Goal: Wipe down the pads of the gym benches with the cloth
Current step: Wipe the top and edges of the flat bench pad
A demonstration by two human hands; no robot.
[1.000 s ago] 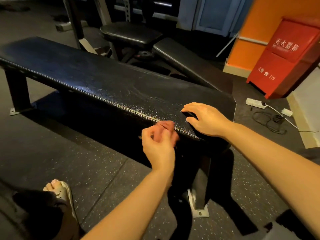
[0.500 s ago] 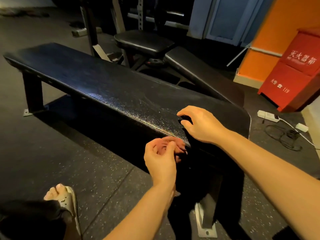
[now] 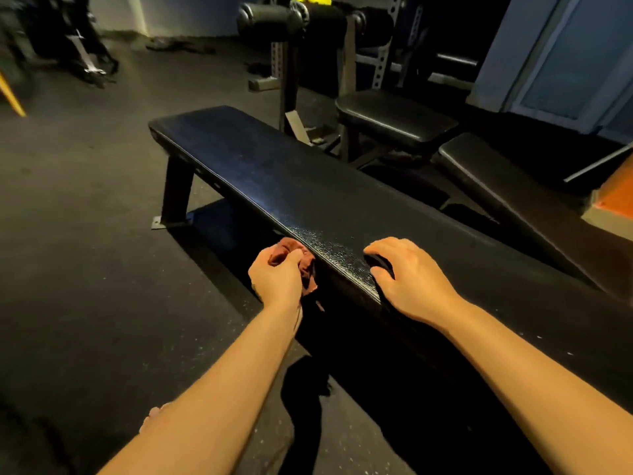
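A reddish cloth [image 3: 291, 257] is bunched in the curled fingers of the left hand [image 3: 275, 279] and pressed to the near side edge of the flat bench pad [image 3: 291, 180]. The right hand [image 3: 411, 279] is laid on the pad top, fingers loosely bent, nothing held. Glossy, grained black vinyl is noted. A dark speckled floor [image 3: 85, 269] is seen, with a second bench [image 3: 394, 120] and a perforated rack [image 3: 380, 63] behind.

Dim, shadowy, wide-angle bend at edges

Cloth [image 3: 308, 269] against bench pad [image 3: 308, 186], seat pad [image 3: 394, 118] behind.
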